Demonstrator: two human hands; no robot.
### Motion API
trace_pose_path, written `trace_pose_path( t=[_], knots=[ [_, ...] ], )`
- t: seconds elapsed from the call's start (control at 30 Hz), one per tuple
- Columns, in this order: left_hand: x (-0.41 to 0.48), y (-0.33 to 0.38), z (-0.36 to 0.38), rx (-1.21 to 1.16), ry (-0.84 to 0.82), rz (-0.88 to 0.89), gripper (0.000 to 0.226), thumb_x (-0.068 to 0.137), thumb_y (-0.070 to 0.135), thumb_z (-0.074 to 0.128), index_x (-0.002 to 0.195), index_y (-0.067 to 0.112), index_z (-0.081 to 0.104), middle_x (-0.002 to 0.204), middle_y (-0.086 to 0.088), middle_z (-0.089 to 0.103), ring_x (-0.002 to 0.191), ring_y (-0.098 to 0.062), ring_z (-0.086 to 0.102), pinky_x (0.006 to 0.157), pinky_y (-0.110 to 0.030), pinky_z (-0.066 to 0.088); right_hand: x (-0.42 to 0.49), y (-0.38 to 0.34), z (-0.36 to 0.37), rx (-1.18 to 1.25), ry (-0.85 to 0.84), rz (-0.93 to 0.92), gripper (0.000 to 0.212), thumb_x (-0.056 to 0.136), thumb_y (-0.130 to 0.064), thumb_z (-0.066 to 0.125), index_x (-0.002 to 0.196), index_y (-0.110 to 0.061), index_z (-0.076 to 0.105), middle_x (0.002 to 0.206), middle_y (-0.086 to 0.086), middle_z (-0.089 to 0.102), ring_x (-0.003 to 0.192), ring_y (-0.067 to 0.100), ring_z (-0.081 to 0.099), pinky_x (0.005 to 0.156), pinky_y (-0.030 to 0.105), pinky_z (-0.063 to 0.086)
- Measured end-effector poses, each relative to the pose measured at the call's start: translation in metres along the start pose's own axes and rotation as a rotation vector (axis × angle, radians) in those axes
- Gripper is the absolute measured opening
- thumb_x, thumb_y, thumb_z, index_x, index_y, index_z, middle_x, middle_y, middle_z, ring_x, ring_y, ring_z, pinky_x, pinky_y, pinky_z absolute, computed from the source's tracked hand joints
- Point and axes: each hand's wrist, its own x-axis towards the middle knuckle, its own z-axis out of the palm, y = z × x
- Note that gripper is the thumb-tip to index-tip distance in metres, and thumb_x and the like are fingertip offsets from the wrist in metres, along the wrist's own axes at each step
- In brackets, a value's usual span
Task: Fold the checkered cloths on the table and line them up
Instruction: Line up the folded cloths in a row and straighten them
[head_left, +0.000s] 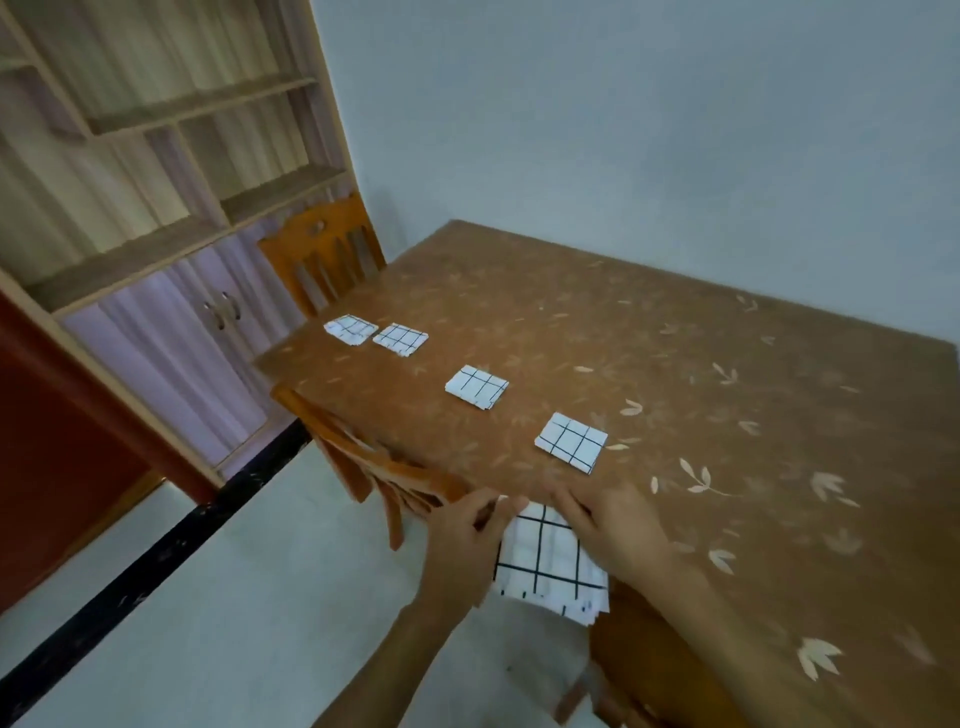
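A: Well, from the head view you have the unfinished cloth (545, 561) at the near edge of the tabletop (649, 338). Part of it hangs past the edge toward you, and its layers show stacked at the low corner.

B: And you are on it with both hands. Your left grip (462, 545) is grasping the far left corner in a pinch, thumb on top and fingers curled beneath. Your right grip (613, 535) is released: its fingers lie fairly straight over the far right edge, pressing rather than clasping. I'd judge you pin one side so the other can be squared.

A: You work at the edge, I'd guess, because it lets your fingers get under the cloth.

B: Look up the tabletop. The farthest cloth (350, 329) and second cloth (400, 339) lie just beside each other. The third cloth (477, 386) and fourth cloth (571, 441) sit further apart. All are folded small, in a line down the left side toward you. The fourth lies near your fingertips, not touching.

A: So four look done and one is in hand. You have bare tabletop between the fourth cloth and your hands, a likely slot for it. Mind the overhang: let go carelessly and the cloth may slide off the edge.
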Motion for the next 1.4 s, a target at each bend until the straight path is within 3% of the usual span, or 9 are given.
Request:
trace_pose_path(
  t=[0.17, 0.27, 0.33, 0.5, 0.63, 0.83, 1.1, 1.27, 1.4],
  knots=[
    [0.043, -0.023, -0.004, -0.137, -0.319, -0.106, 0.019, 0.093, 0.035, 0.067, 0.084, 0.018, 0.07, 0.079, 0.002, 0.075, 0.075, -0.012, 0.071, 0.064, -0.028, 0.058, 0.008, 0.008, 0.011, 0.012, -0.005, 0.231, 0.053, 0.098, -0.045, 0.049, 0.048, -0.03, 0.042, 0.043, -0.004, 0.039, 0.038, 0.008, 0.041, 0.044, 0.016, 0.025],
    [0.067, -0.041, -0.002, -0.223, -0.561, -0.175, 0.013, 0.092, 0.031, 0.069, 0.094, 0.019, 0.074, 0.09, 0.004, 0.078, 0.082, -0.011, 0.073, 0.071, -0.034, 0.061, 0.009, 0.033, 0.012, 0.044, -0.015, 0.492, 0.073, 0.091, -0.065, 0.038, 0.048, -0.006, 0.039, 0.04, 0.008, 0.034, 0.035, 0.015, 0.03, 0.043, 0.038, 0.027],
    [0.084, -0.051, 0.005, -0.212, -0.639, -0.19, 0.012, 0.092, 0.027, 0.069, 0.094, 0.017, 0.074, 0.089, 0.004, 0.077, 0.076, -0.009, 0.072, 0.066, -0.031, 0.059, 0.01, 0.045, 0.013, 0.074, -0.037, 0.613, 0.077, 0.09, -0.068, 0.038, 0.048, -0.003, 0.036, 0.04, 0.007, 0.031, 0.036, 0.012, 0.028, 0.044, 0.038, 0.027],
    [0.133, -0.068, 0.043, -0.2, -0.675, -0.175, 0.006, 0.092, 0.023, 0.07, 0.09, 0.018, 0.073, 0.089, 0.004, 0.077, 0.083, -0.009, 0.072, 0.072, -0.031, 0.057, 0.023, 0.074, 0.016, 0.349, -0.167, 0.791, 0.057, 0.097, -0.049, 0.052, 0.046, -0.026, 0.049, 0.043, -0.013, 0.045, 0.042, 0.003, 0.04, 0.054, 0.023, 0.031],
    [0.178, -0.081, 0.078, -0.076, -0.805, -0.072, 0.01, 0.095, 0.032, 0.064, 0.087, 0.028, 0.069, 0.089, 0.009, 0.075, 0.081, -0.004, 0.069, 0.07, -0.03, 0.054, 0.028, 0.116, 0.02, 0.519, -0.179, 0.845, 0.012, 0.091, -0.032, 0.068, 0.086, -0.03, 0.079, 0.089, -0.008, 0.076, 0.083, 0.008, 0.07, 0.078, 0.028, 0.053],
    [0.235, -0.072, 0.143, 0.161, -1.068, 0.144, 0.011, 0.094, 0.035, 0.063, 0.092, 0.03, 0.072, 0.089, 0.013, 0.07, 0.087, -0.002, 0.062, 0.078, -0.027, 0.051, 0.041, 0.154, 0.031, 0.621, -0.125, 0.982, 0.011, 0.085, -0.022, 0.076, 0.095, -0.026, 0.078, 0.092, -0.01, 0.076, 0.088, 0.004, 0.069, 0.079, 0.014, 0.05],
    [0.262, -0.086, 0.195, 0.119, -1.102, -0.266, 0.034, 0.076, 0.038, 0.084, 0.104, 0.023, 0.071, 0.099, 0.011, 0.075, 0.092, -0.006, 0.07, 0.082, -0.03, 0.057, 0.009, 0.191, 0.041, 0.949, 0.463, 1.343, 0.01, 0.088, -0.01, 0.07, 0.079, -0.006, 0.072, 0.069, 0.01, 0.06, 0.057, 0.013, 0.052, 0.06, 0.022, 0.043],
    [0.258, -0.11, 0.218, 0.169, -0.985, -0.245, 0.007, 0.085, 0.022, 0.078, 0.09, 0.02, 0.074, 0.094, 0.009, 0.075, 0.092, -0.006, 0.069, 0.074, -0.016, 0.048, -0.014, 0.21, 0.063, 0.897, 0.68, 1.534, 0.009, 0.09, -0.009, 0.07, 0.09, -0.001, 0.068, 0.077, 0.012, 0.067, 0.061, 0.015, 0.055, 0.056, 0.02, 0.049],
    [0.235, -0.111, 0.222, 0.331, -1.028, -0.011, 0.007, 0.094, 0.026, 0.065, 0.1, 0.027, 0.07, 0.097, 0.015, 0.069, 0.092, 0.0, 0.063, 0.079, -0.013, 0.049, -0.021, 0.227, 0.087, 0.716, 0.6, 1.614, 0.014, 0.091, -0.011, 0.069, 0.1, -0.001, 0.072, 0.08, 0.014, 0.073, 0.054, 0.011, 0.056, 0.049, 0.02, 0.046]
  ],
)
